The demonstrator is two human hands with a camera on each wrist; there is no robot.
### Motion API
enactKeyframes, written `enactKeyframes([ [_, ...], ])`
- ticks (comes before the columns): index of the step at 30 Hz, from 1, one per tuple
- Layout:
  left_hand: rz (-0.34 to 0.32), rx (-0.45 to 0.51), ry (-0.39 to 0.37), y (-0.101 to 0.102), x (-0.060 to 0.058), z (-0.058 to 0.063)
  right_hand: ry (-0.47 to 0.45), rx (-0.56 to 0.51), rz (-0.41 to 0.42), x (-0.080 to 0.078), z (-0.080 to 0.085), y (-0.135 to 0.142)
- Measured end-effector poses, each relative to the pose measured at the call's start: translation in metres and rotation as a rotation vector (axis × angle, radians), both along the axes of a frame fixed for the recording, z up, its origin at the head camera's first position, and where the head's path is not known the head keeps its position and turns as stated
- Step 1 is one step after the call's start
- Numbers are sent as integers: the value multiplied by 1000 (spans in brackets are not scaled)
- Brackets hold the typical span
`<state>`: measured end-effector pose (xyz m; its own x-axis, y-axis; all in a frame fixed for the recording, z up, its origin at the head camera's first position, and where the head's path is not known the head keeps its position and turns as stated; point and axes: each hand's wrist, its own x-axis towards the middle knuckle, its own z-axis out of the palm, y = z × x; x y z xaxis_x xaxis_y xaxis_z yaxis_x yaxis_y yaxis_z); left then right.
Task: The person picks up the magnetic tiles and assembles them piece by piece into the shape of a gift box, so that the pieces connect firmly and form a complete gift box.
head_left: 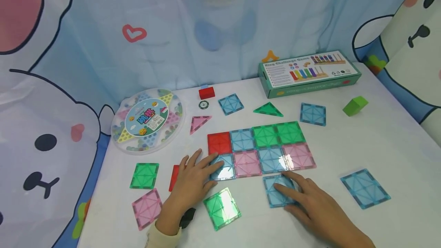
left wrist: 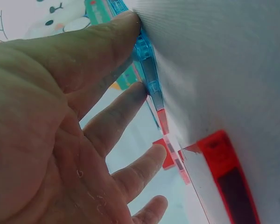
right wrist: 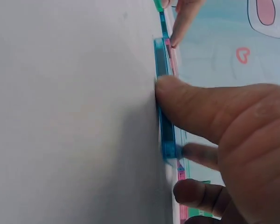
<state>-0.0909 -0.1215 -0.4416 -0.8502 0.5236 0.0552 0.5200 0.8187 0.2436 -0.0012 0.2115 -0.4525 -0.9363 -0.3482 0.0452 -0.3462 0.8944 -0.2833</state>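
Note:
A block of see-through magnetic tiles lies flat in two rows. Its far row has a red tile (head_left: 219, 143), a blue tile (head_left: 242, 140) and two green ones (head_left: 277, 134). The near row alternates blue and pink, starting with a blue tile (head_left: 225, 169) at the left. Against that tile my left hand (head_left: 193, 181) rests its thumb and index finger, fingers spread and fairly straight. My right hand (head_left: 315, 206) holds a separate blue tile (head_left: 275, 196) just below the near row, thumb at its near edge (right wrist: 165, 123) and fingertips on its top and far edge.
Loose tiles lie around: green (head_left: 222, 209), pink (head_left: 147, 209), blue (head_left: 366, 188), and a red one (head_left: 173, 175) partly under my left hand. Behind are a round game board (head_left: 118, 141), a green game box (head_left: 310, 87), a green block (head_left: 355, 106) and a red block (head_left: 206, 93).

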Motion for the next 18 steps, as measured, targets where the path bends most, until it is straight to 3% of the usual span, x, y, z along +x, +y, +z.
enactKeyframes([
  [6,-4,-27,26,1,1,-1,-14,-26,-66,-14,2,8],
  [10,51,-28,81,2,10,0,-30,-85,-230,-33,5,25],
  [14,118,-17,82,2,33,5,4,-149,-370,-53,-1,40],
  [18,84,-64,9,5,62,7,23,-183,-366,-60,-9,44],
])
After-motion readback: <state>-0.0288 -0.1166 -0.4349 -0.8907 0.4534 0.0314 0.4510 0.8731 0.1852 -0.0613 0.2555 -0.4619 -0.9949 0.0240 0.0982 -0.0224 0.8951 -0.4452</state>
